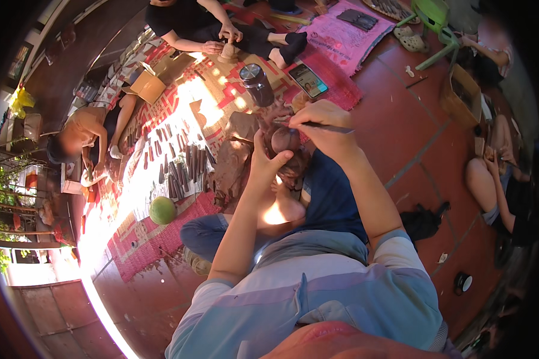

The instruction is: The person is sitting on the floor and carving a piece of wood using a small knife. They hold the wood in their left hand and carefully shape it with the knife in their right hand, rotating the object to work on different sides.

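In front of me is a brown clay figure [285, 140] with a smooth rounded part and rougher clay around it. My left hand [267, 160] grips its left side, thumb across the lower front. Pinched in my right hand [328, 128] is a thin dark modelling tool [328, 127], its tip close to the figure's upper right; whether it touches cannot be made out. Larger lumps of brown clay [232, 160] sit just left of my left hand.
Dark sticks or tools [182, 170] lie in rows on a sunlit sheet at left, near a green ball [162, 210]. Beyond the figure stand a dark jar [256, 84] and a lit phone [308, 81]. Other people sit around; one handles clay [228, 54]. A green stool [431, 18] is far right.
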Motion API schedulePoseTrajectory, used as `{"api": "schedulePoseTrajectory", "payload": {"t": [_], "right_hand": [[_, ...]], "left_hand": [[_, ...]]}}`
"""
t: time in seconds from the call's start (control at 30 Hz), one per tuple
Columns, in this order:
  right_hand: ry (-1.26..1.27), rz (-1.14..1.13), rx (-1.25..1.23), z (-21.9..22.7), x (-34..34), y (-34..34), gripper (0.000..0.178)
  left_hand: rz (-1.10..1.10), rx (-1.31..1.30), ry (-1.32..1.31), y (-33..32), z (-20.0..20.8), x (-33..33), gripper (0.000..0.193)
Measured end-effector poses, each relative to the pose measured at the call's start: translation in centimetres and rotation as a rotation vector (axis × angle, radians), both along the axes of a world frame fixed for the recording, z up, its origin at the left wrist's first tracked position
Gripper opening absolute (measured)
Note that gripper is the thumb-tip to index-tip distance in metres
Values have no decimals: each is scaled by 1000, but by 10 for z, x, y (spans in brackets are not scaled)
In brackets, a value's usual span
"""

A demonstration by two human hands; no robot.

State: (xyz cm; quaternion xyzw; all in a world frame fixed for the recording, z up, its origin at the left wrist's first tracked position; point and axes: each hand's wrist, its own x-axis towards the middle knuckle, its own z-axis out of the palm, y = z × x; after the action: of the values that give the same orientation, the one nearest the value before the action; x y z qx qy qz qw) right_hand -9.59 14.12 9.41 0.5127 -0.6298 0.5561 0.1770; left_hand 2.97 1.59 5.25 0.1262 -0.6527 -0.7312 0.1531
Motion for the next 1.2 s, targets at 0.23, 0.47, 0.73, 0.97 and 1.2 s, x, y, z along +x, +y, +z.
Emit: {"api": "schedulePoseTrajectory", "payload": {"t": [0.23, 0.47, 0.73, 0.97, 1.2], "right_hand": [[-101, -57, 129, 9, 14, -5, 10], [-349, -42, -26, 9, 17, -2, 10], [-723, 5, -333, 7, 9, 31, 18], [-1012, 188, -371, -19, 15, 56, 34], [-1082, 317, -473, -37, 11, 64, 21]], "left_hand": [[-15, -114, 59, -12, -16, -4, 96], [18, -148, 34, -14, -29, -6, 95], [305, -541, 181, -5, -34, 3, 84], [318, -1003, 157, 3, 10, 1, 43], [213, -1167, 222, 19, -4, 11, 41]]}}
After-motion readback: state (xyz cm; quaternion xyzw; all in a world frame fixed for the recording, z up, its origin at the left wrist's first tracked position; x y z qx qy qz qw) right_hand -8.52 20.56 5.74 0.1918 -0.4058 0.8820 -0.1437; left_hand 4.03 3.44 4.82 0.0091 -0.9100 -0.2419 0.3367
